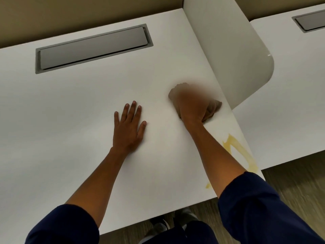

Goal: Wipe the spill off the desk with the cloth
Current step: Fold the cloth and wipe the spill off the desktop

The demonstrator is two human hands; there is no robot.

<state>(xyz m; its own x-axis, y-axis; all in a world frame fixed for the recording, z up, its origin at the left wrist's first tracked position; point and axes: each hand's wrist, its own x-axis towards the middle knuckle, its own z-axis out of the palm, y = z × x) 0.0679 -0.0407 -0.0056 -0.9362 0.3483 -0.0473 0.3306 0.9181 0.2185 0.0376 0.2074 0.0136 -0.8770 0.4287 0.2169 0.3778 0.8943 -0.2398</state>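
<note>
A yellow spill (237, 148) streaks the white desk (79, 111) near its right edge, partly hidden behind my right forearm. My right hand (190, 105) grips a bunched brown cloth (212, 107) and holds it against the desk, up and to the left of the spill, close to the divider. The hand and cloth are blurred by motion. My left hand (129, 127) rests flat on the desk with its fingers spread, left of the right hand, and holds nothing.
A white curved divider panel (237, 55) rises along the desk's right side. A grey cable hatch (93, 48) is set into the desk at the back. A second desk (284, 111) stands to the right. Wood-look floor and shoes show below the front edge.
</note>
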